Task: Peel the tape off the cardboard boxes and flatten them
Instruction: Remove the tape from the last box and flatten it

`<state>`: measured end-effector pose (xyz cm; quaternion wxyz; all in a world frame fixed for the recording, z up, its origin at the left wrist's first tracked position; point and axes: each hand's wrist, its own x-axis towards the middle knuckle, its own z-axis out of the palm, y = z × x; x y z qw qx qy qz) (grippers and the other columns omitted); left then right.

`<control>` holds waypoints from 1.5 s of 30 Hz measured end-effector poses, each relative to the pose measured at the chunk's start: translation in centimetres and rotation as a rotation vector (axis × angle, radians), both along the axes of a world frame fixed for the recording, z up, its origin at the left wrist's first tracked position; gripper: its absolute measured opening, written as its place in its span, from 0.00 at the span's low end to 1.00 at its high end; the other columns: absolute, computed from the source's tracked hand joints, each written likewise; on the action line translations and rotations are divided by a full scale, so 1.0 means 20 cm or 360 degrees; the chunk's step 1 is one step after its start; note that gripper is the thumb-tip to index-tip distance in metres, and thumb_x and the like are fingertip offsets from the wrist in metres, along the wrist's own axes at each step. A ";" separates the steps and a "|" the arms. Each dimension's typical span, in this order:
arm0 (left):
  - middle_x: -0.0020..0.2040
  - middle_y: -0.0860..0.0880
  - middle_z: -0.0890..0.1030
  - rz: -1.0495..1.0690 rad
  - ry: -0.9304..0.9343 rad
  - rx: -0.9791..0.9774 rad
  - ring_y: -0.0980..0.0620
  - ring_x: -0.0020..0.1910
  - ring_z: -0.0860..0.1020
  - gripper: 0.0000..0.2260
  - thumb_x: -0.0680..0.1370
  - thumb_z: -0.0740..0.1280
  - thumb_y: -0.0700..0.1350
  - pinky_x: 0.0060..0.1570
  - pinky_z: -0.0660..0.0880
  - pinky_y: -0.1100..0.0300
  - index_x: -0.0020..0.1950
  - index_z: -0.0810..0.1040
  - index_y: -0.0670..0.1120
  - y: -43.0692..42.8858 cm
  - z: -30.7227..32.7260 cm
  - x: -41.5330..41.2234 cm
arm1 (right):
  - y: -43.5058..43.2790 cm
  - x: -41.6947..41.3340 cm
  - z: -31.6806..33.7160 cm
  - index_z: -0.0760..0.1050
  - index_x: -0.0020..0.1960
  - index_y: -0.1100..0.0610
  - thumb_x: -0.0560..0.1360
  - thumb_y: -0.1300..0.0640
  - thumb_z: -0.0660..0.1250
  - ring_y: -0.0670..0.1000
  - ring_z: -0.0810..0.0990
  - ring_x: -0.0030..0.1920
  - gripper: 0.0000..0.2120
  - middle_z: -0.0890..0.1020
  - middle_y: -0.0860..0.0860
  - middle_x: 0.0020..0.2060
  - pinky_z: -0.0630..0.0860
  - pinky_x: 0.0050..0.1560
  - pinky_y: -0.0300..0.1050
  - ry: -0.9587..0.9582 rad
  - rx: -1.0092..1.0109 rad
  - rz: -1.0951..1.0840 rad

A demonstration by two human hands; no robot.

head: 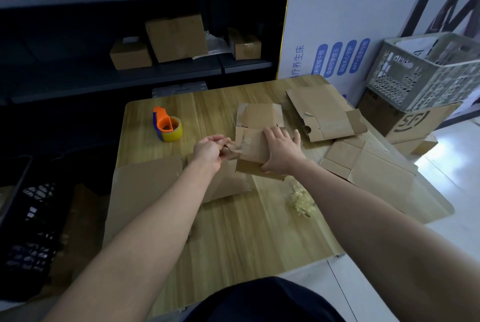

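Head view: left hand (209, 151) pinches tape (237, 146); right hand (281, 151) presses spread fingers on the flattened box (255, 137).

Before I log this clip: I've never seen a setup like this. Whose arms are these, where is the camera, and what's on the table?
There is no machine here. The single picture comes from a camera worn on a person's head, looking down at their own bare arms. The left hand pinches a strip of tape at the edge of an unfolded cardboard box. The right hand presses flat on that box. Also on the wooden table are an orange tape dispenser, other flattened boxes and a wad of peeled tape.
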<state>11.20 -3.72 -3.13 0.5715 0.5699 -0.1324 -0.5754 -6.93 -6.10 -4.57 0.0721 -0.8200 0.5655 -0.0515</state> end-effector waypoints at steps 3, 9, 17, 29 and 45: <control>0.43 0.43 0.81 0.0115 -0.0087 0.0034 0.51 0.39 0.81 0.08 0.75 0.66 0.30 0.43 0.81 0.55 0.51 0.75 0.41 -0.04 -0.01 -0.02 | 0.01 -0.06 -0.01 0.57 0.71 0.54 0.60 0.43 0.75 0.56 0.61 0.69 0.47 0.65 0.51 0.67 0.40 0.70 0.67 -0.0110 -0.0054 -0.0009; 0.42 0.48 0.82 0.0311 -0.0340 0.0139 0.52 0.38 0.81 0.07 0.75 0.68 0.34 0.33 0.76 0.64 0.45 0.77 0.45 -0.11 -0.08 0.01 | 0.04 -0.33 -0.02 0.53 0.73 0.52 0.62 0.51 0.77 0.57 0.59 0.71 0.48 0.61 0.51 0.69 0.43 0.72 0.65 -0.0337 0.0001 -0.0179; 0.41 0.45 0.81 0.0700 -0.0088 0.0153 0.52 0.34 0.79 0.08 0.74 0.64 0.31 0.29 0.75 0.65 0.45 0.75 0.44 -0.16 -0.10 -0.10 | 0.04 -0.66 -0.02 0.54 0.72 0.51 0.60 0.52 0.79 0.57 0.61 0.67 0.49 0.63 0.52 0.67 0.57 0.69 0.60 -0.0611 -0.0010 -0.0469; 0.49 0.46 0.81 -0.0630 -0.1277 -0.0290 0.49 0.46 0.79 0.06 0.75 0.67 0.35 0.48 0.76 0.57 0.49 0.76 0.44 0.00 -0.36 -0.79 | 0.05 -1.02 0.03 0.55 0.72 0.53 0.58 0.52 0.79 0.57 0.61 0.69 0.49 0.62 0.53 0.68 0.58 0.69 0.62 -0.0631 -0.0297 -0.0850; 0.60 0.47 0.66 -0.1269 -0.1163 -0.0021 0.51 0.59 0.68 0.26 0.72 0.70 0.36 0.53 0.66 0.63 0.64 0.60 0.44 0.16 -0.65 -0.97 | 0.09 -1.00 -0.01 0.54 0.73 0.57 0.60 0.50 0.78 0.56 0.63 0.68 0.50 0.63 0.53 0.68 0.62 0.69 0.56 -0.0726 -0.0115 -0.0566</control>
